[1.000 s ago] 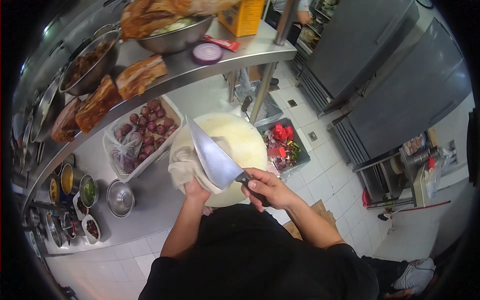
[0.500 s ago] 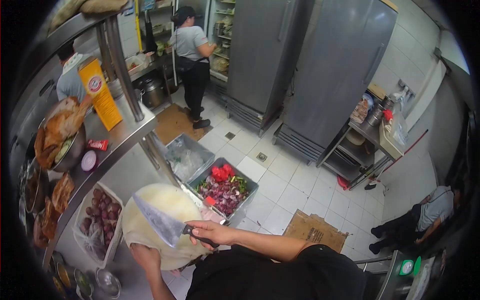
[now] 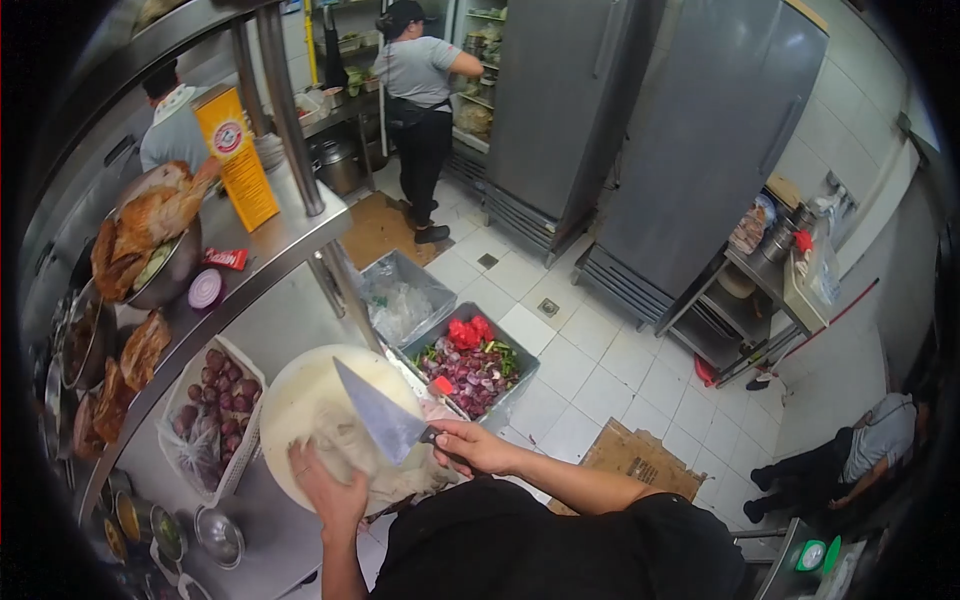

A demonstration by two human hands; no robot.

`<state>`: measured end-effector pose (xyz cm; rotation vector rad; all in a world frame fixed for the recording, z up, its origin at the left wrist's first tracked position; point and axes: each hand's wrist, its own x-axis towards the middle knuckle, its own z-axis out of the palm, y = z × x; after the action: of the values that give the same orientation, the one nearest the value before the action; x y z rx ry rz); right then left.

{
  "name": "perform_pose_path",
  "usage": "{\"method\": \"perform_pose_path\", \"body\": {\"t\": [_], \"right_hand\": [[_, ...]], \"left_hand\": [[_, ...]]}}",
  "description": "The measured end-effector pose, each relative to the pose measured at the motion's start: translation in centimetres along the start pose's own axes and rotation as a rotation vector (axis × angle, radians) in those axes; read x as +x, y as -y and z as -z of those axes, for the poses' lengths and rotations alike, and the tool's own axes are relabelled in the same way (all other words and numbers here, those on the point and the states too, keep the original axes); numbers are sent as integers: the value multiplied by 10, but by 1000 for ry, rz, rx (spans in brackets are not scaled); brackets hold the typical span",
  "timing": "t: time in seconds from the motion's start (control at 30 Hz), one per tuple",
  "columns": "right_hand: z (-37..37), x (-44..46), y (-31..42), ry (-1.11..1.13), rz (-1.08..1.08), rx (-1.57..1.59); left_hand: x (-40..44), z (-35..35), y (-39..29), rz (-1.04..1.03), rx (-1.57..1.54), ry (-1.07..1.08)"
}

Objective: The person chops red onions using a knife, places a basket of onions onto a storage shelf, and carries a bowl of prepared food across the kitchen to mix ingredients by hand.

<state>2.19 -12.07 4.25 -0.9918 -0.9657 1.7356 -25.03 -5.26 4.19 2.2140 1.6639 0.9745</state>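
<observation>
My right hand (image 3: 475,447) is closed around the dark handle of a kitchen knife (image 3: 378,410), whose broad blade points up and to the left over a round white cutting board (image 3: 300,385). A pale beige cloth (image 3: 345,440) lies crumpled on the board, partly under the blade. My left hand (image 3: 328,487) rests at the board's near left side, fingers spread and touching the edge of the cloth. Left of the board stands a white plastic basket (image 3: 250,420) of small red onions (image 3: 220,385), some in a clear bag.
Past the board, a grey bin (image 3: 530,370) holds onion peelings and green scraps; another grey bin (image 3: 435,290) contains clear plastic. A shelf (image 3: 290,255) carries roast poultry (image 3: 150,220), a yellow box (image 3: 237,160) and a halved onion (image 3: 206,289). Several people stand around the kitchen, one at an open fridge.
The knife has swung away from the left hand, its blade now higher over the board. My left hand has spread its fingers, and the cloth now lies across the board. The view has shifted.
</observation>
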Motion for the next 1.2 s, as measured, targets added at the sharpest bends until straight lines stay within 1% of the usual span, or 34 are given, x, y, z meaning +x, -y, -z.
{"method": "perform_pose_path", "body": {"t": [0.03, 0.07, 0.1, 0.13, 0.2, 0.23, 0.3, 0.33, 0.47, 0.53, 0.6, 0.63, 0.67, 0.7, 0.73, 0.8, 0.87, 0.93, 0.97, 1.03, 1.07, 1.13, 1.17, 1.2], "right_hand": [[-2, 1, -1, -20, -10, -17], [-6, 1, -1, -3, -16, -17], [-10, 2, -2, -36, -15, 1], [-13, 2, -2, -72, -12, 17], [-15, 6, -7, -68, 1, 24], [-16, 7, -9, -68, 3, 47], [-21, 10, -7, -56, 20, 63], [-26, 14, -4, -46, 15, 65], [-48, 33, 5, -37, 25, 123], [-54, 48, -1, -52, 107, 120], [-56, 49, 4, -60, 110, 129], [-53, 47, 6, -91, 123, 94], [-48, 44, 7, -121, 134, 57], [-41, 42, 5, -97, 147, 25], [-35, 40, 4, -88, 139, 28], [-29, 33, 6, -113, 98, 37], [-26, 31, 8, -102, 93, 19], [-27, 31, 14, -111, 122, 68], [-25, 31, 16, -92, 119, 85], [-25, 34, 19, -77, 121, 79], [-26, 34, 21, -76, 128, 74], [-34, 37, 22, -75, 113, 98], [-38, 40, 22, -53, 123, 80], [-42, 43, 24, -30, 135, 58]], "left_hand": [[-1, 0, -5, 13, 10, -8], [-2, -1, -17, -140, 190, 172], [-5, -2, -21, -290, 368, 357], [-5, -13, -8, -276, 376, 352], [-1, -46, 31, -309, 74, 199], [2, -51, 38, -299, 84, 201], [15, -54, 40, 46, -56, 229], [16, -53, 39, 54, -49, 226], [16, -48, 29, -174, -34, 200], [14, -46, 22, -284, -20, 194], [13, -41, 10, -395, -9, 184], [6, -36, 1, -387, 0, 186], [-2, -25, -17, -470, 93, 202], [-7, -18, -25, -550, 185, 221], [-6, -24, -14, -538, 191, 222], [3, -49, 20, -466, 32, 247], [14, -58, 24, -426, 42, 226], [25, -62, 23, 134, -112, 308], [29, -61, 18, 143, -108, 303], [33, -56, 6, 582, -741, 107], [35, -54, 4, 588, -734, 108], [39, -51, -1, 870, -1664, -50], [43, -36, -16, 934, -1784, -4], [44, -27, -25, 937, -1781, -5]]}}
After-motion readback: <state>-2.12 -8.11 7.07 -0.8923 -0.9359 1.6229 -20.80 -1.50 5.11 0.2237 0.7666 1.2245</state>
